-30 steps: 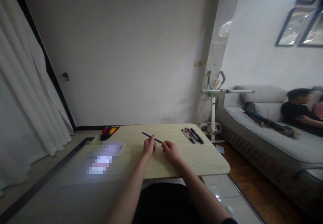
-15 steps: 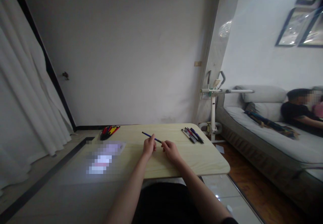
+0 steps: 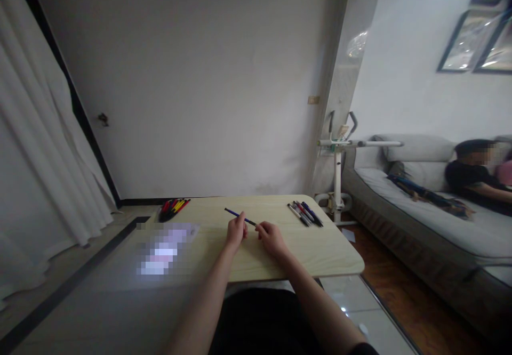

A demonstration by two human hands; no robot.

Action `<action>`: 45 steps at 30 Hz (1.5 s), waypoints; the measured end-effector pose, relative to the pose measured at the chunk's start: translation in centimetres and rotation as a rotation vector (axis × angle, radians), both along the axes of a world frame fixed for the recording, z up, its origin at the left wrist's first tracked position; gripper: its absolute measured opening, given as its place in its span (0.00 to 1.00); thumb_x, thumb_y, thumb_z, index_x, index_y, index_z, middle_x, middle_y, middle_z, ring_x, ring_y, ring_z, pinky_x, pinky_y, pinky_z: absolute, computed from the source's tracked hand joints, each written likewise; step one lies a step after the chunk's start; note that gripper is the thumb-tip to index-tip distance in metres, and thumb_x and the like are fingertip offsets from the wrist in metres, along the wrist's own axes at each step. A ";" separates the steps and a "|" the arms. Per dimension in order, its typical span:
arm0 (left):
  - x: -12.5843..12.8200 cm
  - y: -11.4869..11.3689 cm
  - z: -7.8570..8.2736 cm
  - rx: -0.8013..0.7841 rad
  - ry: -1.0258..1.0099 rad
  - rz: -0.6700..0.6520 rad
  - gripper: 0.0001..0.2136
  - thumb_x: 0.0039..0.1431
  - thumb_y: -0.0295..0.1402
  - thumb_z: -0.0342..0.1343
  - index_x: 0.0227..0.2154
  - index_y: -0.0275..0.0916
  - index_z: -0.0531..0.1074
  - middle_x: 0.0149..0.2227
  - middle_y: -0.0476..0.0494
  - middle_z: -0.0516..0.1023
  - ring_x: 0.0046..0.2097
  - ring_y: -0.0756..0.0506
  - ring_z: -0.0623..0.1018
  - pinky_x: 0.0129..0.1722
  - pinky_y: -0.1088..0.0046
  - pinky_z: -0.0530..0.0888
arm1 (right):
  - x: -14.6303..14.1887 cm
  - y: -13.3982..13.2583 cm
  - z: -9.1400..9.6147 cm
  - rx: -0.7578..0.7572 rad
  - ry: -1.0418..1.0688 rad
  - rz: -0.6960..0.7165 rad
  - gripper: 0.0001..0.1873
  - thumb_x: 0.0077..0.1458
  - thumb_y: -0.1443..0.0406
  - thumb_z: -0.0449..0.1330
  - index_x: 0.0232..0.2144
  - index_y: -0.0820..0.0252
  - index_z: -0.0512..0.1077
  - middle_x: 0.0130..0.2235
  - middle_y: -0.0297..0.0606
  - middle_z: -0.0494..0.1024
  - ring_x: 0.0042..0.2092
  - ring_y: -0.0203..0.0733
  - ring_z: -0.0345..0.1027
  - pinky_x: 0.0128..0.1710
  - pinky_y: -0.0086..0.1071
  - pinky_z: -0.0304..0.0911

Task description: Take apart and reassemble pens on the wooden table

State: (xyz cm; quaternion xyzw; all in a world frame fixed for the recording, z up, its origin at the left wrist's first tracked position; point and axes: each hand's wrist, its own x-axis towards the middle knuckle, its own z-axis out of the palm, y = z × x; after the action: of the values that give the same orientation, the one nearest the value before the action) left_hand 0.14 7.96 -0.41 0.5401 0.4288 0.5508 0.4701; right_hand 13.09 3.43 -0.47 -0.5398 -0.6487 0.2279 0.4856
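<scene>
A thin blue pencil (image 3: pixel 232 213), dark toward its right end, is held between my two hands above the table (image 3: pixel 264 264). It slants down from upper left to lower right. My left hand (image 3: pixel 237 230) is closed around its middle, thumb on top. The fingers of my right hand (image 3: pixel 272 236) pinch its right end. Whether that end has a tip or a cap is hidden by the fingers.
Several pens (image 3: pixel 305 214) lie side by side at the table's right. A bundle of red, yellow and black pencils (image 3: pixel 174 209) is at the far left. A blurred bright patch (image 3: pixel 164 251) covers the left front. A person (image 3: pixel 476 176) is on the sofa (image 3: pixel 420 227), right.
</scene>
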 end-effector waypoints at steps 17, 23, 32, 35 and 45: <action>0.0 0.0 0.0 0.016 0.045 0.017 0.23 0.50 0.52 0.43 0.11 0.39 0.57 0.09 0.52 0.60 0.12 0.53 0.61 0.15 0.77 0.58 | 0.0 0.2 -0.2 -0.003 0.019 -0.006 0.12 0.49 0.60 0.53 0.25 0.63 0.70 0.21 0.34 0.70 0.25 0.35 0.62 0.24 0.26 0.54; 0.0 0.0 0.1 0.005 0.059 0.012 0.24 0.50 0.52 0.42 0.10 0.39 0.57 0.08 0.51 0.59 0.12 0.53 0.61 0.14 0.77 0.57 | 0.0 0.2 -0.1 -0.024 0.029 -0.015 0.11 0.48 0.60 0.54 0.24 0.63 0.70 0.23 0.36 0.72 0.25 0.35 0.62 0.25 0.26 0.55; 0.1 -0.2 0.3 0.017 0.052 0.020 0.24 0.50 0.53 0.41 0.10 0.39 0.57 0.08 0.51 0.59 0.12 0.53 0.61 0.15 0.76 0.58 | -0.1 0.2 0.0 -0.008 0.081 -0.004 0.14 0.50 0.58 0.51 0.28 0.63 0.70 0.22 0.34 0.70 0.24 0.35 0.62 0.24 0.26 0.55; 0.0 -0.2 0.3 0.020 0.048 0.021 0.24 0.50 0.52 0.41 0.09 0.39 0.57 0.08 0.51 0.59 0.12 0.53 0.61 0.15 0.76 0.59 | -0.1 0.1 0.1 0.003 0.093 0.005 0.16 0.51 0.57 0.50 0.27 0.63 0.70 0.21 0.34 0.70 0.24 0.34 0.62 0.24 0.25 0.55; 0.0 -0.3 0.3 0.036 0.057 0.026 0.24 0.51 0.51 0.41 0.09 0.39 0.57 0.09 0.50 0.61 0.13 0.53 0.61 0.16 0.76 0.59 | -0.1 0.3 -0.3 -0.052 0.135 0.026 0.22 0.53 0.54 0.45 0.25 0.64 0.70 0.19 0.33 0.67 0.22 0.33 0.60 0.22 0.25 0.53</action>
State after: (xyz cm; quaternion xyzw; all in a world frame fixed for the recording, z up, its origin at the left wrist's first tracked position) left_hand 0.15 7.69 -0.16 0.5584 0.4391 0.5488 0.4407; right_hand 13.03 3.74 -0.72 -0.5272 -0.6154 0.2870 0.5109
